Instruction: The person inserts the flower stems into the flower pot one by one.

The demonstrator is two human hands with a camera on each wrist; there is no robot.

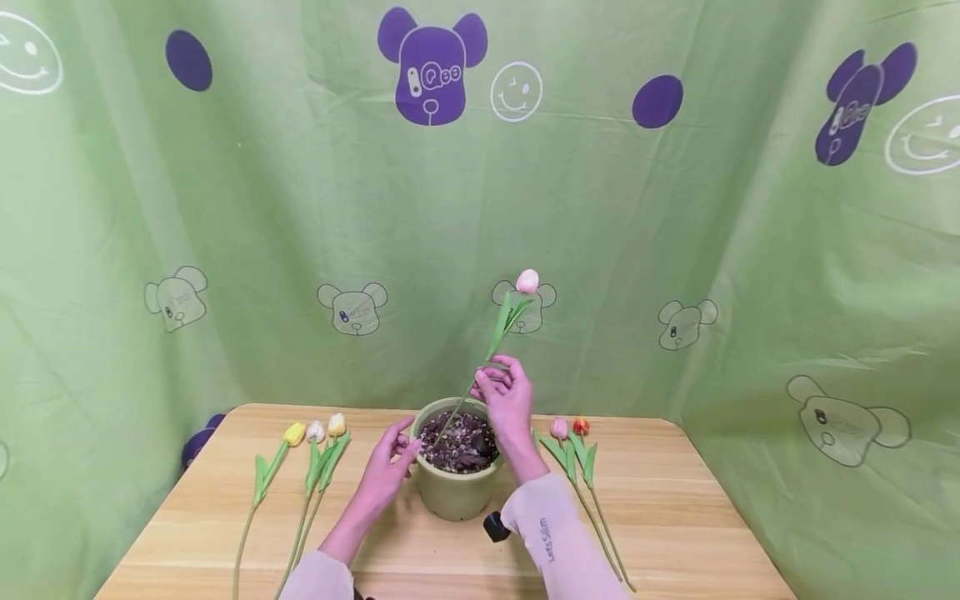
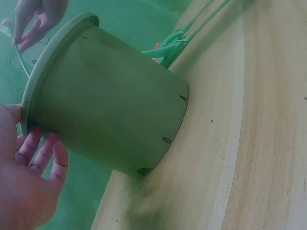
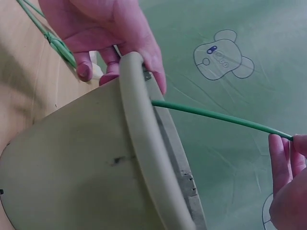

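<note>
A green plastic flower pot full of dark, pebbly soil stands toward the back of the table. My left hand holds its left rim, thumb over the edge and fingers underneath, as the left wrist view shows with the hand at the lip. Above the pot, my right hand pinches the stem of an artificial pink tulip. The tulip leans to the right, bloom up, and its stem runs down inside the pot rim. The stem's lower end meets the soil left of centre.
On the wooden table, a yellow tulip and two pale tulips lie left of the pot. A pink tulip and a red tulip lie to the right. A green curtain hangs behind the table.
</note>
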